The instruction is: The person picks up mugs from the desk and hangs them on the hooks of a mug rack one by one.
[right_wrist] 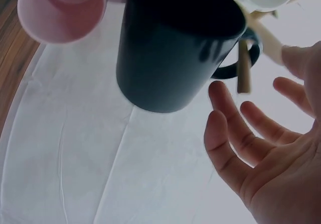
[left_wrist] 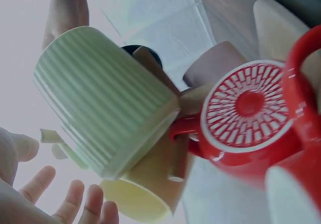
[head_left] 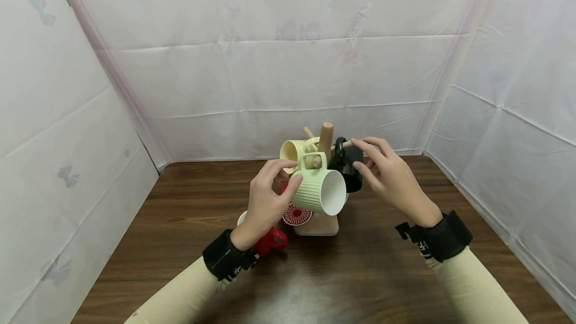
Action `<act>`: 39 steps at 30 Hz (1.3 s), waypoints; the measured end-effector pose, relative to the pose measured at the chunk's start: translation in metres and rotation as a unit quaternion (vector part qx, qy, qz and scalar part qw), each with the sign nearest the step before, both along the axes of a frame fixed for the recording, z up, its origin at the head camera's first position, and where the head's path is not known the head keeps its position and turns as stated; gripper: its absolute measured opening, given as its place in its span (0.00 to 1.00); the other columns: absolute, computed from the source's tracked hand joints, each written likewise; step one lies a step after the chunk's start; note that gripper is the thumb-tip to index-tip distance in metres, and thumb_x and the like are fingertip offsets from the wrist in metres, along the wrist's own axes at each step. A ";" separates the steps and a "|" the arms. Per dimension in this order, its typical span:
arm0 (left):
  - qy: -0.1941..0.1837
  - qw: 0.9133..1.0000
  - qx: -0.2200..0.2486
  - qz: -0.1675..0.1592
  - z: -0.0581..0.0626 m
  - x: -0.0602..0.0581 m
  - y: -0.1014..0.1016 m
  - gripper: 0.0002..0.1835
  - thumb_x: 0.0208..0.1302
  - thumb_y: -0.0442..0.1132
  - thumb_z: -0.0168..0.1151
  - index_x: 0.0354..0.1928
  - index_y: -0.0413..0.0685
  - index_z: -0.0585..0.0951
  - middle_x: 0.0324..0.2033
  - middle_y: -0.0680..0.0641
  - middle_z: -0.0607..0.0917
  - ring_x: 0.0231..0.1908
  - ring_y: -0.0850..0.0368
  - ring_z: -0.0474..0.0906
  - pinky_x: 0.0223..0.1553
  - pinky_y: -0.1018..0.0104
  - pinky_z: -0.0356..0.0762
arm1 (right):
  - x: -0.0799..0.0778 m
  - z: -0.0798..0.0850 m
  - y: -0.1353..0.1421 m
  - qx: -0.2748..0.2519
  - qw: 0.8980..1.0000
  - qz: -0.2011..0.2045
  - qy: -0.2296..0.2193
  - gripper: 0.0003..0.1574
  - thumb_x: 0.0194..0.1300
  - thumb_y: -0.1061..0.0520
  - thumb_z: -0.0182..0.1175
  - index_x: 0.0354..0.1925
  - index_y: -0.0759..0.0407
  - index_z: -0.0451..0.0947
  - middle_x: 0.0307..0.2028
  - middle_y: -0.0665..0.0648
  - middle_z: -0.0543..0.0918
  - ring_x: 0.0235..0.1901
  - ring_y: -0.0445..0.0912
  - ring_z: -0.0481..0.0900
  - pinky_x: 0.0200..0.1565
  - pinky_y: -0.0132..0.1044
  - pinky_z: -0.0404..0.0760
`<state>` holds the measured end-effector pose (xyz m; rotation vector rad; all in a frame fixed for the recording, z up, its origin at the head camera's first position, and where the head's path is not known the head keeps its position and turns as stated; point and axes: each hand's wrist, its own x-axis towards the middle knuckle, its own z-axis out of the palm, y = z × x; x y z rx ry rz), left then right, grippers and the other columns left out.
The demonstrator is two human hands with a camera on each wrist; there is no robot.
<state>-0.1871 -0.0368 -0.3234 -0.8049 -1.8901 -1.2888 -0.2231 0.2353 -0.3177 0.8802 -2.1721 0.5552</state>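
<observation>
A light green ribbed mug (head_left: pixel 309 191) hangs by its handle on the wooden mug tree (head_left: pixel 326 139), its mouth facing right. My left hand (head_left: pixel 270 196) is beside its base, fingers loosely bent and apart from it in the left wrist view. On the right side, a black mug (right_wrist: pixel 170 63) hangs with its handle over a peg (right_wrist: pixel 244 71). Near that handle, my right hand (head_left: pixel 396 179) has its fingers spread and grips nothing. Behind the green mug hangs a yellow mug (head_left: pixel 291 150). Lower down is a red mug (left_wrist: pixel 249 103) with a patterned base.
Another red mug (head_left: pixel 270 241) is on the wooden table (head_left: pixel 198 244), partly behind my left wrist. A pink mug (right_wrist: pixel 65 13) hangs low beside the black one. The tree's pale base (head_left: pixel 317 226) rests on the table. White sheeting (head_left: pixel 288 74) encloses the back and sides.
</observation>
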 end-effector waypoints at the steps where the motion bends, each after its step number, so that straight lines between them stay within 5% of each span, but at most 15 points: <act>1: 0.003 1.000 -0.001 0.000 0.002 -0.001 0.000 0.13 0.55 0.31 0.65 0.44 0.43 0.79 0.37 0.47 0.79 0.33 0.51 0.74 0.29 0.53 0.77 | -0.003 0.000 0.001 0.001 1.000 -0.005 0.000 0.32 0.62 0.59 0.60 0.64 0.53 0.66 0.56 0.58 0.70 0.32 0.37 0.72 0.27 0.36 0.75; 6: 0.018 1.000 -0.016 0.007 0.002 -0.013 0.001 0.16 0.53 0.36 0.68 0.46 0.48 0.79 0.37 0.50 0.80 0.37 0.57 0.73 0.35 0.57 0.75 | -0.016 -0.003 0.005 0.001 1.000 -0.017 -0.011 0.30 0.65 0.58 0.57 0.64 0.52 0.66 0.55 0.56 0.71 0.30 0.37 0.71 0.27 0.36 0.73; 15: 0.031 0.998 -0.049 0.020 -0.004 -0.035 0.009 0.19 0.50 0.48 0.70 0.44 0.51 0.81 0.32 0.52 0.83 0.34 0.55 0.74 0.26 0.58 0.73 | -0.032 -0.005 0.004 -0.012 1.000 -0.009 -0.022 0.26 0.67 0.55 0.55 0.63 0.53 0.68 0.51 0.54 0.75 0.31 0.37 0.71 0.27 0.36 0.74; 25: 0.041 0.996 -0.068 0.028 0.003 -0.039 0.015 0.15 0.50 0.48 0.70 0.40 0.51 0.83 0.30 0.56 0.83 0.32 0.57 0.74 0.31 0.55 0.73 | -0.039 -0.002 0.000 -0.027 0.999 0.005 -0.016 0.24 0.65 0.56 0.57 0.60 0.50 0.71 0.45 0.51 0.79 0.29 0.36 0.72 0.26 0.37 0.75; 32: 0.028 0.996 -0.074 0.044 0.003 -0.039 0.017 0.10 0.52 0.45 0.69 0.37 0.54 0.84 0.29 0.59 0.85 0.30 0.58 0.73 0.29 0.62 0.69 | -0.040 -0.001 -0.006 -0.039 0.999 0.005 -0.003 0.16 0.65 0.59 0.57 0.51 0.54 0.77 0.42 0.50 0.81 0.27 0.35 0.71 0.26 0.36 0.75; 39: 0.029 0.997 -0.061 0.035 0.005 -0.038 0.018 0.09 0.54 0.44 0.68 0.36 0.52 0.84 0.30 0.57 0.85 0.34 0.69 0.78 0.34 0.62 0.77 | -0.040 -0.002 -0.009 -0.061 0.998 0.011 -0.010 0.15 0.66 0.58 0.56 0.50 0.54 0.78 0.40 0.50 0.81 0.27 0.35 0.71 0.25 0.40 0.76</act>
